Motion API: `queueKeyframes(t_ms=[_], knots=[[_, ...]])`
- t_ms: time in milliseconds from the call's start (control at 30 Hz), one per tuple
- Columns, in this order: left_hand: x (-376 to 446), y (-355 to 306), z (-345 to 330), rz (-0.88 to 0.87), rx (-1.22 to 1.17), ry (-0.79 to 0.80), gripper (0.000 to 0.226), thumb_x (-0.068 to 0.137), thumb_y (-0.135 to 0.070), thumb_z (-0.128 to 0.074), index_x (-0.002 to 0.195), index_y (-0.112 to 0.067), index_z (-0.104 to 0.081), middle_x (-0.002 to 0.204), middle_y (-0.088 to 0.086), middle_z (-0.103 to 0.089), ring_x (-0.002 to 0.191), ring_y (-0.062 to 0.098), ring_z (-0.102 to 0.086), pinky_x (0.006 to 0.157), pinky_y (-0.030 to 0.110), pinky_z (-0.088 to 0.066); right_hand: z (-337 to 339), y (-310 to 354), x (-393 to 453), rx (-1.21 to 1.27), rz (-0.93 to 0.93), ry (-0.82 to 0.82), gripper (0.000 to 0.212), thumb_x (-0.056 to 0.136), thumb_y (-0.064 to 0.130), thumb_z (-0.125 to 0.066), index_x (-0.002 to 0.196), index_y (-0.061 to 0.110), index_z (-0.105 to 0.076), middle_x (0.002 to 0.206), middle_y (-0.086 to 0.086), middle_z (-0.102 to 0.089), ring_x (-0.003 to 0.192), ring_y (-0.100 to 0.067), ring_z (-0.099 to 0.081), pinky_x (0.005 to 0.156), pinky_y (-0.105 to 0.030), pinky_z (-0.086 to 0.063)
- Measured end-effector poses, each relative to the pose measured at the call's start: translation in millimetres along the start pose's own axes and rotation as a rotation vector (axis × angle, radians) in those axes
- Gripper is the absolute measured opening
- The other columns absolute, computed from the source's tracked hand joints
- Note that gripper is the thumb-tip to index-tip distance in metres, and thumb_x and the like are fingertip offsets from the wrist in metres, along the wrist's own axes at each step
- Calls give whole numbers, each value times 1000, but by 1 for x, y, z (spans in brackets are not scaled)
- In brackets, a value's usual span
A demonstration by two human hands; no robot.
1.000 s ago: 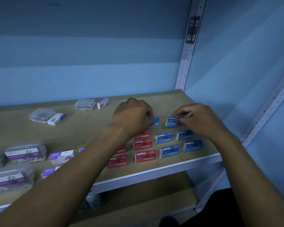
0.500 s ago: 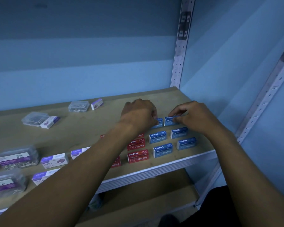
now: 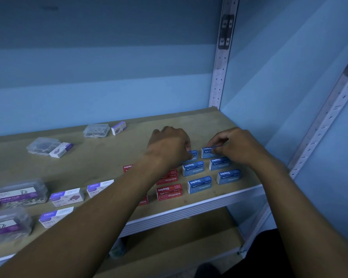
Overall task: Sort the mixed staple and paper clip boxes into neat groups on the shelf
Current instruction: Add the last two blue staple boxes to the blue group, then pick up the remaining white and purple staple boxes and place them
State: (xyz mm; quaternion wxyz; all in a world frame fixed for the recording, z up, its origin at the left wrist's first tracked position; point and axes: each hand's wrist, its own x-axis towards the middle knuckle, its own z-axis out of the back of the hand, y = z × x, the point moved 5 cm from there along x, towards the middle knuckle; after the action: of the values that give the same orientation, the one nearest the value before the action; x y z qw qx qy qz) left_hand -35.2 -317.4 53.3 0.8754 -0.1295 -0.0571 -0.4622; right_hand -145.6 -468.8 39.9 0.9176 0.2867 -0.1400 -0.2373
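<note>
Roughly halfway. Blue staple boxes (image 3: 193, 168) gridded right of centre, red staple boxes (image 3: 169, 192) beside them. Left hand (image 3: 169, 146) and right hand (image 3: 237, 146) each pinching a back-row blue box. Purple boxes (image 3: 66, 197) and clear clip cases (image 3: 96, 130) — scattered at left, unsorted.

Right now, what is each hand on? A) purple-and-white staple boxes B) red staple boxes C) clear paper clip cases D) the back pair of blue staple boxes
D: the left hand holds the back-left blue box and the right hand pinches the back-right blue box, at the far end of the blue group.
</note>
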Motion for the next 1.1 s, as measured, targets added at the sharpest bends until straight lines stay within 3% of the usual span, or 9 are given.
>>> queueKeyframes(t_ms=[167, 300, 400, 500, 867, 1000, 1100], knots=[[-5, 12, 11, 33, -33, -11, 28, 75, -54, -72, 90, -32, -67, 97, -12, -68, 103, 14, -58, 88, 33, -39, 6, 8, -3, 8, 10, -40, 22, 81, 14, -76, 92, 34, -77, 90, 13, -72, 85, -1, -65, 65, -2, -40], [-18, 35, 36, 78, -40, -43, 27, 78, -53, -70, 95, -31, -69, 101, -11, -68, 106, 15, -59, 93, 35, -45, 2, 24, -3, 57, 76, -94, 26, 85, 10, -67, 96, 32, -77, 93, 8, -71, 64, 8, -59, 58, -4, -40], [-33, 66, 56, 136, -27, -66, 31, 81, -52, -69, 104, -31, -69, 107, -12, -69, 109, 15, -59, 97, 38, -47, -4, 40, -2, 52, 151, -143, 26, 87, 13, -68, 98, 35, -76, 99, 7, -70, 67, 2, -58, 64, -5, -38], [-52, 106, 72, 229, -29, -62, 35, 81, -51, -70, 109, -30, -68, 109, -13, -69, 108, 13, -59, 97, 37, -47, -12, 59, 0, 29, 213, -180, 23, 89, 17, -69, 101, 35, -76, 100, 8, -68, 76, 8, -55, 68, -1, -36], [-107, 212, 88, 432, -91, -124, 37, 74, -51, -77, 105, -30, -69, 105, -13, -69, 96, 10, -61, 86, 31, -51, -67, 109, 21, 20, 251, -52, 21, 93, 23, -65, 102, 40, -73, 107, 12, -65, 84, -1, -55, 70, -17, -43], [-115, 228, 78, 452, -134, -148, 35, 73, -50, -78, 102, -31, -70, 99, -16, -67, 88, 7, -57, 81, 26, -49, -87, 131, 29, -18, 279, -21, 20, 93, 26, -64, 104, 39, -74, 106, 12, -65, 82, 2, -52, 71, -16, -40], [-116, 232, 70, 445, -147, -128, 36, 74, -49, -78, 103, -31, -70, 103, -14, -68, 93, 8, -59, 86, 30, -51, -100, 146, 34, -34, 316, -19, 21, 91, 23, -65, 103, 38, -75, 104, 11, -65, 79, 4, -51, 70, -13, -38]])
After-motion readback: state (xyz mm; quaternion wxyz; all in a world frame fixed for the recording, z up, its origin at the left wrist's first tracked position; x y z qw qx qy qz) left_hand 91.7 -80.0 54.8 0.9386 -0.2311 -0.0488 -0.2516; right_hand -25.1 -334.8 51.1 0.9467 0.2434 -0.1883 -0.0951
